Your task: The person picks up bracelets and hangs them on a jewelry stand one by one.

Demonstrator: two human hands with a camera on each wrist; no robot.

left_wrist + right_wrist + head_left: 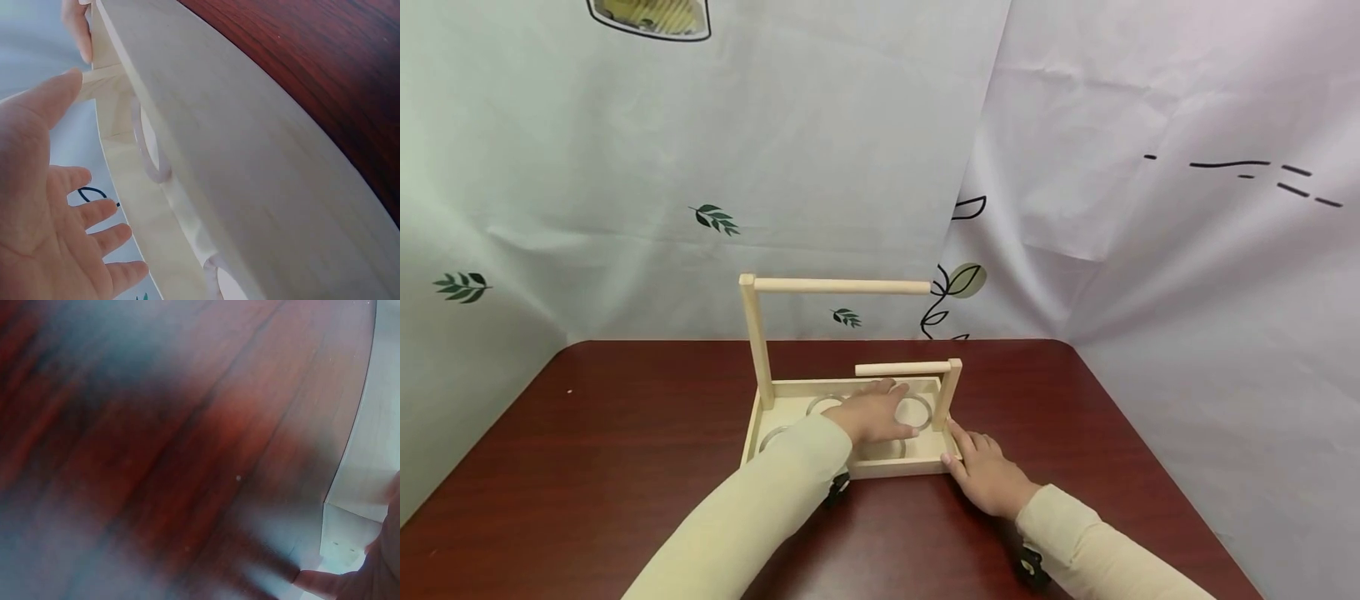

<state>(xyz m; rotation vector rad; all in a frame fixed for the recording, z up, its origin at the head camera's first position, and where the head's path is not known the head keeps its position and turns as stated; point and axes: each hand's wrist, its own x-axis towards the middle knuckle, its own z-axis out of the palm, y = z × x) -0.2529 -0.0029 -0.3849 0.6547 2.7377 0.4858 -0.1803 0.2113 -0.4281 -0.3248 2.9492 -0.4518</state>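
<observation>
A shallow pale wooden tray [895,468] lies on the table with several pale rings [916,414] inside. A tall post [756,342] at its left carries a long rod [842,286]; a shorter post [949,396] at its right carries a short rod [902,368]. Over the middle of the tray my left hand [876,414] spreads its fingers, partly covering the rings. The left wrist view shows that palm [37,244] with nothing in it. My right hand [992,479] holds the tray's front right corner, thumb at the front and fingers along the end.
The dark red wooden table [647,467] extends around the tray. A white printed curtain [850,167] hangs behind and beside it. Both forearms reach in from the near side, with small black devices [1032,567] at the wrists.
</observation>
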